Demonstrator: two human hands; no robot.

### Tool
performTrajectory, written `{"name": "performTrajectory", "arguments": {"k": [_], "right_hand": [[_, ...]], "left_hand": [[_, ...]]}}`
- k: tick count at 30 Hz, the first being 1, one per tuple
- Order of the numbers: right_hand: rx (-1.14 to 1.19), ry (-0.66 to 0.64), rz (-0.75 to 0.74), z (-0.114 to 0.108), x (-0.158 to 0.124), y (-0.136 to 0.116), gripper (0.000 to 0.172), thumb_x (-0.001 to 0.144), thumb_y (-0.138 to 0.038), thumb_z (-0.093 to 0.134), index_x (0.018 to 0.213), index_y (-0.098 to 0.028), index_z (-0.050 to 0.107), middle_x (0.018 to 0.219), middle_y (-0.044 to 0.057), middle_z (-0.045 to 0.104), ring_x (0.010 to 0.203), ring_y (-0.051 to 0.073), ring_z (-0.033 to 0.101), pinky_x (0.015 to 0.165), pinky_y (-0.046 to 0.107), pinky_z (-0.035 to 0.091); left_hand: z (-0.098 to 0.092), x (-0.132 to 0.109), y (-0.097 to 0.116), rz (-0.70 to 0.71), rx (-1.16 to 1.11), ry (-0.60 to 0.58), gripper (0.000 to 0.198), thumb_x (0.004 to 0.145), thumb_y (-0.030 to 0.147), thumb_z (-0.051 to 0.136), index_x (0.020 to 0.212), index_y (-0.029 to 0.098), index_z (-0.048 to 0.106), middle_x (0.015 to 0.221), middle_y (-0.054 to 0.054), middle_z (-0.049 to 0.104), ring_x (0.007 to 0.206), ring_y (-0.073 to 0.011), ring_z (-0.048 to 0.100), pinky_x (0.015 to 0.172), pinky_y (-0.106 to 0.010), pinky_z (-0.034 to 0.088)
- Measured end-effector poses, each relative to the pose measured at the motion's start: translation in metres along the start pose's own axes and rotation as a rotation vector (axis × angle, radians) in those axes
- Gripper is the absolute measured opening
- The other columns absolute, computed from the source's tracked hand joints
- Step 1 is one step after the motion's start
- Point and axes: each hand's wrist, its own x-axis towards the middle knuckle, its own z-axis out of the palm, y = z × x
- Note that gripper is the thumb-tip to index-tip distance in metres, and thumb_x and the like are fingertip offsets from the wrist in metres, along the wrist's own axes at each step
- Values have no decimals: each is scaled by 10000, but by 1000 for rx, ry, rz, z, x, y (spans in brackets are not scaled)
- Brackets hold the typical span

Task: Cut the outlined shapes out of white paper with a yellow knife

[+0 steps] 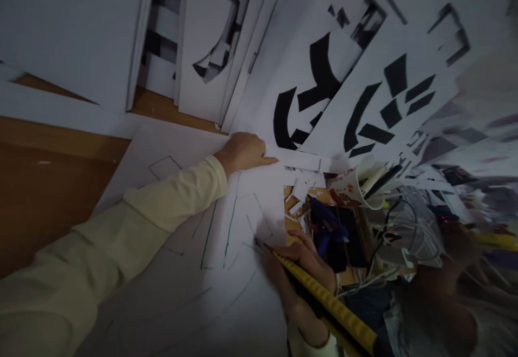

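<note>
A large white sheet (170, 292) with green and dark drawn lines lies before me. My left hand (245, 153) presses down on its far part, thumb stretched to the right; the other fingers are partly hidden behind the back of the hand. Nothing shows in its grip. In my right hand (299, 276) is a yellow and black utility knife (329, 300), held much like a pen. Its tip meets the sheet near a short green line, among drawn angular outlines. The knife's rear end reaches toward the lower right.
White boards with cut-out shapes (368, 108) lean at the back. Right of the sheet are a paper cup (352, 187) of tools, a blue glue gun (326, 224), white scraps (299, 189) and tangled cables (400, 233). Another person's arm (441, 276) is blurred at right.
</note>
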Motion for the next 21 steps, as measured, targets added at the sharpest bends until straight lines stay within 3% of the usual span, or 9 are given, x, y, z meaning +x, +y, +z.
{"name": "performTrajectory", "arguments": {"k": [8, 15, 21], "right_hand": [[-22, 64, -35, 1, 8, -8, 169, 849, -127, 713, 896, -286, 677, 677, -53, 714, 700, 206, 740, 905, 432, 630], [-16, 15, -85, -4, 15, -10, 172, 850, -115, 698, 889, -279, 659, 641, -83, 696, 517, 148, 647, 934, 457, 622], [10, 7, -93, -5, 17, -9, 167, 839, -111, 702, 887, -259, 641, 633, -85, 682, 481, 131, 607, 935, 501, 620]], "left_hand": [[-1, 0, -1, -12, -28, 10, 715, 985, 740, 357, 942, 216, 841, 961, -94, 808, 913, -247, 703, 652, -321, 322], [-4, 0, 0, -43, -69, -26, 732, 969, 757, 380, 960, 196, 851, 941, -122, 800, 894, -275, 699, 657, -334, 342], [-3, 1, -1, -59, -99, -21, 695, 938, 775, 409, 854, 230, 831, 944, -76, 806, 860, -241, 684, 703, -320, 381]]}}
